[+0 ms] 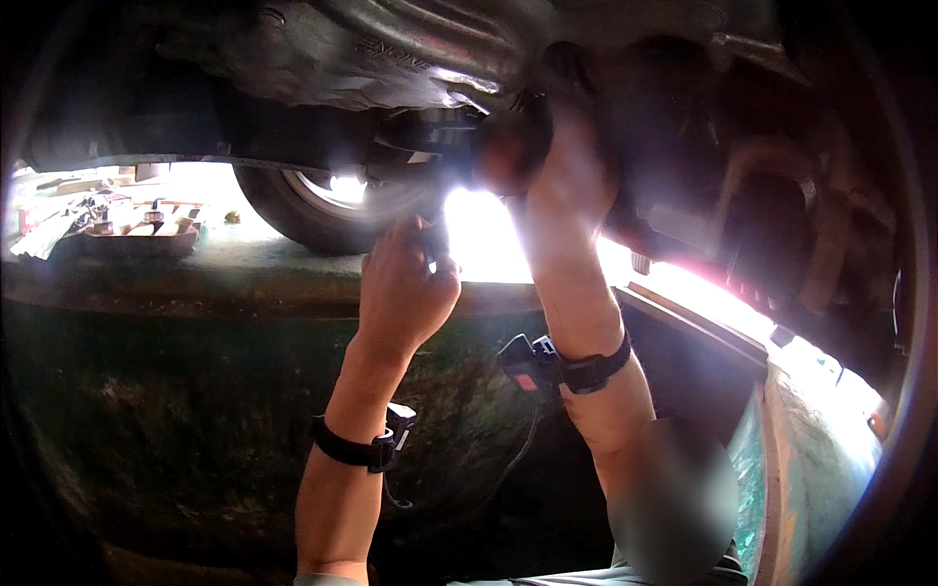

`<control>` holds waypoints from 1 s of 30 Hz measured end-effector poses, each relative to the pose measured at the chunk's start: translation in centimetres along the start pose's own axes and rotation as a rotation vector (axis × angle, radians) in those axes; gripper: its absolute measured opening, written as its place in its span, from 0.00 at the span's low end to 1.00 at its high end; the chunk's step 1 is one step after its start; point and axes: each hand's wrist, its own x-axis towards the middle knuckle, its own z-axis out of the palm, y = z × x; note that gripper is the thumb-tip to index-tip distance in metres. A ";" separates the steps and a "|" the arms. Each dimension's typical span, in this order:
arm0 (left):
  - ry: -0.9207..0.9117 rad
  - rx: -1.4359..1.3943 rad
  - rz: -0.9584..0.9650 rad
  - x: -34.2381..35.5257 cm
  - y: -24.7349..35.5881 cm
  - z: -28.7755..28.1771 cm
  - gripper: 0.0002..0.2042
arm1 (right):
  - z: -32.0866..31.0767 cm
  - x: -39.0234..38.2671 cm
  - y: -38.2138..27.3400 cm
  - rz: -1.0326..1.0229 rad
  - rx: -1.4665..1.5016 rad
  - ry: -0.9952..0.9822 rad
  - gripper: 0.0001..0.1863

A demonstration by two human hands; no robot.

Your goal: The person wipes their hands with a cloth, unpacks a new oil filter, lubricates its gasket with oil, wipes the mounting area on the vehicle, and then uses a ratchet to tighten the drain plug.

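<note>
Both my arms reach up toward the underside of a car. My left hand (405,283) is closed, held upright below the dark parts near the wheel. Its fingers curl around a dark, short thing (436,239) whose kind the glare hides. Higher and to the right, my right hand (572,161) reaches in among the dark underbody parts, close to the metal underbody cover (401,59). Its fingers are blurred and lost in shadow, so what they touch does not show. Each forearm wears a black strap (352,449) with a small device.
A car wheel (303,210) stands on the floor ledge beyond my left hand. Farther left lies a tray (147,239) with several tools. The dark green pit wall (195,400) runs below the ledge, and a pale edge (782,459) rises at the right. Dark suspension parts hang at upper right.
</note>
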 end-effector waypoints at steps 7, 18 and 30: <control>0.059 0.224 0.291 1.8 -0.5 1.5 0.11 | -0.7 0.1 1.3 -0.653 -0.776 0.291 0.10; 0.064 -0.150 0.606 12.3 -2.6 5.5 0.16 | -0.8 3.3 1.4 -0.604 0.009 0.246 0.08; 0.132 -0.027 0.290 8.7 -3.6 3.9 0.13 | 1.1 0.2 0.0 -0.295 -0.741 0.227 0.14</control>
